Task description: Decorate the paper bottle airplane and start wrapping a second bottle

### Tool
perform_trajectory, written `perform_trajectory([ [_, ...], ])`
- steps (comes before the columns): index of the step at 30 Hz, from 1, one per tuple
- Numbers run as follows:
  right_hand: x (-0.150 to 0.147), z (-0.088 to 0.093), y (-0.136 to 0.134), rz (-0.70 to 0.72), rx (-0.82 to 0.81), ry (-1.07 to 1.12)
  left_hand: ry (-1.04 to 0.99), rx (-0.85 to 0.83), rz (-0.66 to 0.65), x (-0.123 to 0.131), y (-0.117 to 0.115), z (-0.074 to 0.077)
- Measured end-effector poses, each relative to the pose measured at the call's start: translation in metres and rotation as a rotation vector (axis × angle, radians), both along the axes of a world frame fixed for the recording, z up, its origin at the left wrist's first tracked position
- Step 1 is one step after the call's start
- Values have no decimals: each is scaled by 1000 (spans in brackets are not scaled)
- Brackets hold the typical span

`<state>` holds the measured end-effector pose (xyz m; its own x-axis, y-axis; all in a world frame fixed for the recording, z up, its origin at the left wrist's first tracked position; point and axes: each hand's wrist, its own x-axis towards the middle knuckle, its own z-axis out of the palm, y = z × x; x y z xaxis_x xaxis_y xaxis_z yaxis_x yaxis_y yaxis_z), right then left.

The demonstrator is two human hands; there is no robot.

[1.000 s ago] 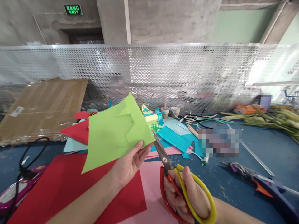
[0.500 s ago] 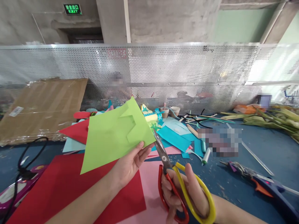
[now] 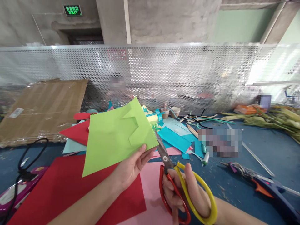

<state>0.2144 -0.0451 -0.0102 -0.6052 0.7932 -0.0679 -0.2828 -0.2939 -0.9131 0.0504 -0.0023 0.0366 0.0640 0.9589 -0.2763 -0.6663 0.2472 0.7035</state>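
A sheet of light green paper (image 3: 110, 134) is raised above the table, pinched at its lower right edge by my left hand (image 3: 134, 162). Part of the sheet is cut into a zigzag shape, and a flap stands slightly off it. My right hand (image 3: 185, 190) has its fingers through the handles of a pair of scissors (image 3: 166, 158), one handle red and the other yellow. The blades point up and to the left, their tips at the right corner of the green paper. Whether the blades touch the sheet I cannot tell.
Red paper (image 3: 70, 187) and pink paper (image 3: 152, 193) lie beneath my hands. Blue paper pieces (image 3: 174, 139) are scattered behind. A glue gun (image 3: 260, 181) lies at right, a purple device (image 3: 23, 190) at left. Cardboard (image 3: 47, 109) leans against the perforated metal screen (image 3: 164, 68).
The green paper and my left hand have shifted slightly right and down. My right hand and the scissors have barely moved.
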Motion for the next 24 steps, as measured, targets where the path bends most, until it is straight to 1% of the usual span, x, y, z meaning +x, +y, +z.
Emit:
perform_trajectory([
  [6, -4, 1, 0, 28, -110, -5, -7, 1, -12, -1, 0, -2],
  [13, -6, 1, 1, -10, -200, -17, -10, 1, -23, -1, 1, -1],
  [19, -6, -3, 2, -39, -172, -8, 1, 0, -25, -1, 1, 0],
  [24, -5, -6, 2, -31, -150, 2, 28, 41, -38, -3, 2, -3],
])
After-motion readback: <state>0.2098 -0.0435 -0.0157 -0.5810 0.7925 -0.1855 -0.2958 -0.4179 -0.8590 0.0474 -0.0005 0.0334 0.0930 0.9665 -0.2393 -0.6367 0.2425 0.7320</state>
